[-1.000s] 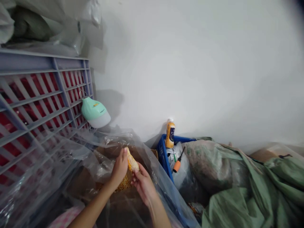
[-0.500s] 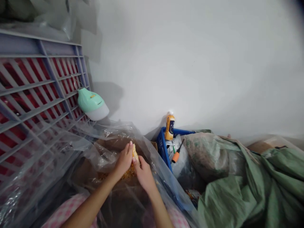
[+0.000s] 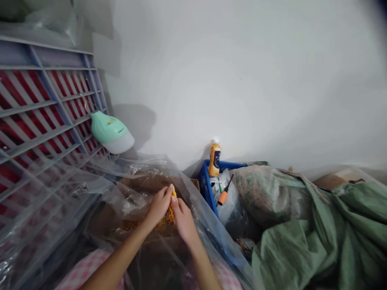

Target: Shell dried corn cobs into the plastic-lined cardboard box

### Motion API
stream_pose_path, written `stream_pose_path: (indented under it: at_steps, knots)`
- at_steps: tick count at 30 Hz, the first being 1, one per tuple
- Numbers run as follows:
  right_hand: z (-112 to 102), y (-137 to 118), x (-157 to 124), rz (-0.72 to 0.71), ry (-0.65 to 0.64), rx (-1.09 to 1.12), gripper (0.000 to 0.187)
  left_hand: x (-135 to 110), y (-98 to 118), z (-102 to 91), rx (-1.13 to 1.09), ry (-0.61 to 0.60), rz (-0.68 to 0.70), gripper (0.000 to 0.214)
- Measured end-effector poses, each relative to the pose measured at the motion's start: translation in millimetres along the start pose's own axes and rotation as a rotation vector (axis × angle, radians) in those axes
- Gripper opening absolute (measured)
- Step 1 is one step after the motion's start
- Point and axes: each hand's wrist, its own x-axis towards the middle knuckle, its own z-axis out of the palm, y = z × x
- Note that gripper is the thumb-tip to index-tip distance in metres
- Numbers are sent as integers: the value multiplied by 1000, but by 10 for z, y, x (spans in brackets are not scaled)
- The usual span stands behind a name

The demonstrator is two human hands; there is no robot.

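Note:
A yellow corn cob (image 3: 172, 205) is held between both hands over a cardboard box lined with clear plastic (image 3: 142, 183). My left hand (image 3: 159, 206) wraps round the cob from the left, fingers closed on it. On its right side my right hand (image 3: 182, 219) grips it, thumb up against the kernels. Loose yellow kernels (image 3: 142, 222) lie in the box just under the hands. Most of the cob is hidden by the fingers.
A grey slatted crate wall (image 3: 39, 117) with red behind it stands at left, with a mint-green lamp (image 3: 111, 132) hanging on it. A blue crate (image 3: 206, 189) at right holds an orange bottle (image 3: 215, 158) and a screwdriver (image 3: 224, 193). Green sacks (image 3: 308, 225) fill the right.
The hands closed further round the cob, so less of it shows. The camera tilted down and right slightly; the hands stay over the box.

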Motion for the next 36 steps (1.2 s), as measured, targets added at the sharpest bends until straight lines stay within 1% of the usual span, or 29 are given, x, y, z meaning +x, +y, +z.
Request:
stream_pose_path:
  at_steps: [3, 4, 8, 10, 16, 22, 28, 32, 34, 36]
  knots:
    - [45, -25, -27, -40, 35, -167, 41, -42, 16, 98, -209, 43, -38, 37]
    - [64, -31, -35, -43, 49, -193, 42, -57, 22, 129, -268, 56, -60, 38]
    - [132, -27, -46, -51, 85, -177, 44, -103, 37, 215, -405, 104, -171, 48]
    - [148, -15, -38, -59, 96, -158, 45, -111, 33, 234, -444, 108, -196, 50]
    - [161, -1, -21, -70, 114, -113, 49, -111, 35, 218, -469, 69, -212, 54]
    - [202, 31, -20, -71, 131, -102, 50, -116, 44, 176, -467, 77, -201, 54]
    - [193, 21, 25, -90, 196, 61, 55, -98, 58, 196, -546, 98, -207, 51]
    - [110, -57, 64, -26, 145, 165, 61, -93, 135, 187, -577, 79, -206, 52]
    - [52, -91, 73, 9, 120, 141, 64, -84, 147, 176, -551, 96, -198, 53]
    - [7, -112, 70, -8, 121, 35, 61, -73, 137, 170, -501, 118, -175, 52]
